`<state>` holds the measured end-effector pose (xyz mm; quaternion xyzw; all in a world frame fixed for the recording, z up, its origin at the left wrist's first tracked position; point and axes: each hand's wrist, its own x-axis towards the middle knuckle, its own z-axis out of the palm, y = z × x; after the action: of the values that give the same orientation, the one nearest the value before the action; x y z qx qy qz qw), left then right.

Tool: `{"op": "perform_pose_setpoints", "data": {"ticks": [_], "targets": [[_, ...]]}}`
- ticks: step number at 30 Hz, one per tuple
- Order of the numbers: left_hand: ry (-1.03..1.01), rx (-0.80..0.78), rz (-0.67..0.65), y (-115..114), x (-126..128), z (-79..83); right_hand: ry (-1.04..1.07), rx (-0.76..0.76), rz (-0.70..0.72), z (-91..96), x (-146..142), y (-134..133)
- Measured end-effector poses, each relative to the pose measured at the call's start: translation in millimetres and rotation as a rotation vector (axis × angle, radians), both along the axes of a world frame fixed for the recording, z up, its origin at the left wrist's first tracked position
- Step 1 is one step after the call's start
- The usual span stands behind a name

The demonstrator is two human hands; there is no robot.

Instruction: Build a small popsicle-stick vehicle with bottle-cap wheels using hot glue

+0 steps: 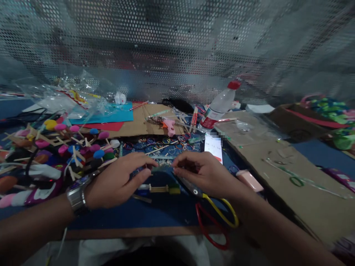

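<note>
My left hand [119,179], with a metal watch [77,194] on its wrist, hovers over the blue table. Its thumb and forefinger are brought close together. Facing it, my right hand [201,171] has its thumb and forefinger pinched. Whatever is at the fingertips of either hand is too thin or blurred to make out. Scissors [217,214] with one yellow and one red handle lie partly beneath my right hand. Between and below the hands lies a small bundle of sticks [159,188] with a blue-and-white end and a green end. Small coloured rubber bands [166,141] are scattered beyond.
Colourful foam pieces with wooden sticks [83,149] are heaped at left. Behind are a pink glue gun [169,126], a red-capped bottle [217,109] and a lit phone [213,147]. Cardboard [260,147] and a pink box [250,180] are at right. Perforated sheeting [166,48] closes the back.
</note>
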<state>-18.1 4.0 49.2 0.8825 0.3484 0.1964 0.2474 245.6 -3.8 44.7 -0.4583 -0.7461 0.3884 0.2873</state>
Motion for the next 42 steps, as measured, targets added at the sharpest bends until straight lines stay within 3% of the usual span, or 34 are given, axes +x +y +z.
{"op": "perform_pose_setpoints", "data": {"ticks": [3, 6, 11, 16, 19, 22, 25, 27, 30, 33, 36, 39, 42], "targets": [[-0.052, -0.081, -0.074, -4.7, -4.0, -4.5, 0.089, -0.125, -0.068, -2.5, 2.7, -2.6], [-0.124, -0.081, -0.053, -5.7, -2.7, -5.8, 0.249, -0.262, -0.123, -0.4, 0.2, -5.6], [-0.234, 0.059, -0.030, -3.5, 9.6, 2.0, 0.355, -0.095, -0.124, 11.1, -16.2, -8.2], [-0.257, 0.164, -0.066, 0.4, 23.8, 7.2, 0.451, -0.142, -0.065, 20.6, -30.6, -7.1], [-0.268, 0.155, -0.056, 0.8, 25.2, 7.5, 0.276, 0.037, -0.101, 23.7, -20.2, -12.0], [-0.271, 0.138, -0.004, 0.8, 21.1, 6.1, -0.142, 0.242, -0.232, 19.4, 7.0, -29.2], [-0.313, 0.086, 0.046, 1.3, 16.3, 3.2, -0.504, 0.139, -0.139, 3.5, 35.2, -60.3], [-0.344, 0.045, 0.060, 1.6, 15.0, 1.5, -0.575, 0.123, -0.136, -11.4, 47.3, -82.8], [-0.371, 0.015, 0.062, 1.3, 16.0, 0.3, -0.642, -0.016, -0.199, -33.2, 56.6, -107.1], [-0.412, -0.002, 0.061, 0.6, 18.3, 0.8, -0.606, -0.042, -0.273, -46.9, 62.3, -117.3], [-0.440, 0.001, 0.062, -0.3, 19.7, 2.0, -0.544, -0.052, -0.323, -47.5, 67.3, -119.9], [-0.434, 0.007, 0.079, -1.9, 19.7, 3.9, -0.429, -0.204, -0.336, -40.6, 72.4, -122.1], [-0.399, -0.022, 0.122, -4.0, 19.0, 7.3, -0.145, -0.381, -0.367, -38.3, 79.3, -127.5]]}}
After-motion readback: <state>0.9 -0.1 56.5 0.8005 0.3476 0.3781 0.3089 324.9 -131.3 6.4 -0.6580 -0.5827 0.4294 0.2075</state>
